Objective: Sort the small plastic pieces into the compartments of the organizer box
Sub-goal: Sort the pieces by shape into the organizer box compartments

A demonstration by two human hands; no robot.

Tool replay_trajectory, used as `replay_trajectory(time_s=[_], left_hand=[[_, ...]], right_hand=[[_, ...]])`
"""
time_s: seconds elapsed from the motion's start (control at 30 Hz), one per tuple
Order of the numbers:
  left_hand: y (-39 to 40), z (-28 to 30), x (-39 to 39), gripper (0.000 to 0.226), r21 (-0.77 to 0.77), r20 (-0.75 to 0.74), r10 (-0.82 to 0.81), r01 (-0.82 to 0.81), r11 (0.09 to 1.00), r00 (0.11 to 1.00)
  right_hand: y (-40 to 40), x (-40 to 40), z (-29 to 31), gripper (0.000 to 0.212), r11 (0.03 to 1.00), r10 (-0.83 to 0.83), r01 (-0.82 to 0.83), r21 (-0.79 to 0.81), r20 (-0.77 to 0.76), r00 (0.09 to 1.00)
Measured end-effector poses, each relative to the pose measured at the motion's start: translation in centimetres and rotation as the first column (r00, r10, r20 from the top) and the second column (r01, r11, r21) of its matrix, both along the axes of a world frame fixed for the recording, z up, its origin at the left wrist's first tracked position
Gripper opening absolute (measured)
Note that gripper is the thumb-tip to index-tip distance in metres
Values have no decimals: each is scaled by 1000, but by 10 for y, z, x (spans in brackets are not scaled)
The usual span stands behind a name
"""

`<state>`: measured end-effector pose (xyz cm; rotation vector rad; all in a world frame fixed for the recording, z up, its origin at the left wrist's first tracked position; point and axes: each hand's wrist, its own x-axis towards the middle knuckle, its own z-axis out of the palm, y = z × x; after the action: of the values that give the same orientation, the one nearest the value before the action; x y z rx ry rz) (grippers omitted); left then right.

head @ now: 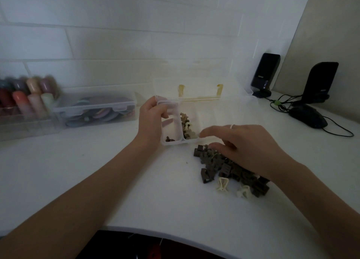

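- The left hand (152, 118) grips the left wall of the clear box (171, 142), fingers curled over its rim.
- The right hand (247, 147) hovers palm down with fingers loosely spread, covering part of the pile of pieces (224, 169); whether it pinches one, I cannot tell.
- The pile lies on the table (97, 180) under and just right of that hand.
- Between the hands, two compartments of the box hold pieces.

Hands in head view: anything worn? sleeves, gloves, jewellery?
Both forearms are bare to the frame edge: no sleeves, gloves or watch visible. The right hand has a thin pale ring on one finger. The left hand shows no ring or markings.
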<state>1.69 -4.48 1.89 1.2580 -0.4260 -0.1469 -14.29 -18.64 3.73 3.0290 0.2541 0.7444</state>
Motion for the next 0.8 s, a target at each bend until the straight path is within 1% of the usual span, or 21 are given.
replay_trajectory(time_s=[0.07,0.1,0.13,0.23,0.33,0.47,0.57,0.8], left_hand=[[0,0,0,17,-4,3,7,-7,1000,1000],[-1,-1,-1,18,-5,2,11,-11,1000,1000],[-1,-1,-1,19,-6,2,14,-14,1000,1000],[-1,-1,-1,20,0,4,11,-11,1000,1000],[-1,0,-2,20,11,21,-2,2,1000,1000],[-1,0,-3,21,14,34,-15,15,1000,999],[-1,-1,-3,20,19,32,-10,9,1000,999],[-2,-1,-3,20,9,67,-7,7,1000,998]], right_hand=[[-1,0,1,17,999,25,-25,-34,26,999],[-2,-1,0,18,998,45,-45,-46,17,999],[-3,0,-1,22,998,54,-55,-40,-27,998],[0,2,-8,33,1000,-4,5,7,-174,985],[4,5,-10,39,997,-74,67,-35,-257,964],[8,5,-8,42,993,-114,104,-51,-265,957],[10,4,-7,40,992,-122,114,-47,-247,961],[12,0,-6,16,993,-116,111,-38,-166,979]])
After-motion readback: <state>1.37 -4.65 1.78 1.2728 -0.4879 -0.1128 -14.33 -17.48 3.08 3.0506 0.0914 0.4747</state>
